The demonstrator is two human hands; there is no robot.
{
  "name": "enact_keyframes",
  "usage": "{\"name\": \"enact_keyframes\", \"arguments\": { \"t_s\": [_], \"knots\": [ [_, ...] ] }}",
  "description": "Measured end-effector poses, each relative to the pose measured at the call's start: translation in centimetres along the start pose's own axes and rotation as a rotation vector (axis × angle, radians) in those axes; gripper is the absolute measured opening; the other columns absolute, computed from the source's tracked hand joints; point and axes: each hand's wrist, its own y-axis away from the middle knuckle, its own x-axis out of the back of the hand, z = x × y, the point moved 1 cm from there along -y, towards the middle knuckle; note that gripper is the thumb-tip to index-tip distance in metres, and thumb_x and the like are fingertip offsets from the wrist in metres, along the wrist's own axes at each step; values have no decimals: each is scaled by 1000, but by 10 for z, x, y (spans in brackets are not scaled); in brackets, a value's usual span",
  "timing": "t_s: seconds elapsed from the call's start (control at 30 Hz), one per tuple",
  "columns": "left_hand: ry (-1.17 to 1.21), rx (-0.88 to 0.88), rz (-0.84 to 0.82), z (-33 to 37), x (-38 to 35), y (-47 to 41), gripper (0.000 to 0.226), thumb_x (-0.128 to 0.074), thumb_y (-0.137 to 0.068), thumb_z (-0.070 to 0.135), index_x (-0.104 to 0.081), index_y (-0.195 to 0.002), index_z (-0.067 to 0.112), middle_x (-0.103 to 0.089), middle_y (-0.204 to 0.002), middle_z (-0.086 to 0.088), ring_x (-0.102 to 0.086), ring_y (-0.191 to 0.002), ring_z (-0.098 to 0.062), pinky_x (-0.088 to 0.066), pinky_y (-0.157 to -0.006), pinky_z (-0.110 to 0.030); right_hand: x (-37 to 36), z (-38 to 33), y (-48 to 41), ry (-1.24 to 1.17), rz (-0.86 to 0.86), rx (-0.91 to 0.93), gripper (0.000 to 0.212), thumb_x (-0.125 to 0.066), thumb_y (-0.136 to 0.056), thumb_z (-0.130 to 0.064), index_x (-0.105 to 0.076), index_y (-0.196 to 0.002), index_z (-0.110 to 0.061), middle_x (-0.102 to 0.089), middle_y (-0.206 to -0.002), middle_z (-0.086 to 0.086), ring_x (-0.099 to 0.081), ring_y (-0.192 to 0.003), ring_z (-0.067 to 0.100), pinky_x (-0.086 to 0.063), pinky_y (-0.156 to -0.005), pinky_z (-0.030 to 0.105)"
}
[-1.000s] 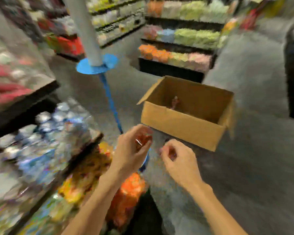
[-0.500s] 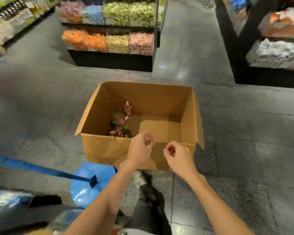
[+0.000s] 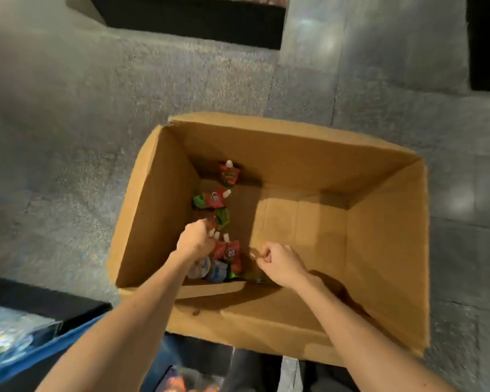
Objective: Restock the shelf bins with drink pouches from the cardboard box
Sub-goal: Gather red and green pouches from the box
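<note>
Open box (image 3: 379,250) on the floor (image 3: 96,137), holding a loose row of pouches (image 3: 212,200) along its left wall, rest of the bottom bare cardboard. Left hand (image 3: 197,240) down inside, grip curled round one pouch (image 3: 220,219) mid-row, fingertips hidden behind the knuckles. Right hand (image 3: 280,264) just beside the row, grip curled tight; pale blur at the fingertips, impossible to tell whether pinching anything. Nearest pouches smeared, partly behind the left wrist. Red and green foil, white screw caps, two bluish-white.
</note>
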Motion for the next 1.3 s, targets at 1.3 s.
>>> {"name": "enact_keyframes", "arguments": {
  "t_s": [1.3],
  "knots": [
    [950, 105, -282, 46, -3, -45, 19, -43, -99, 15, -61, -98, 11, -67, -85, -9, -66, -72, -18, -56, -66, -33, -10, 28, -65, -819, -176, -437, 32, -64, -95, -28, -55, -124, -16, -67, -116, 1, -65, -97, 11, -53, -76, 27]
  ]
}}
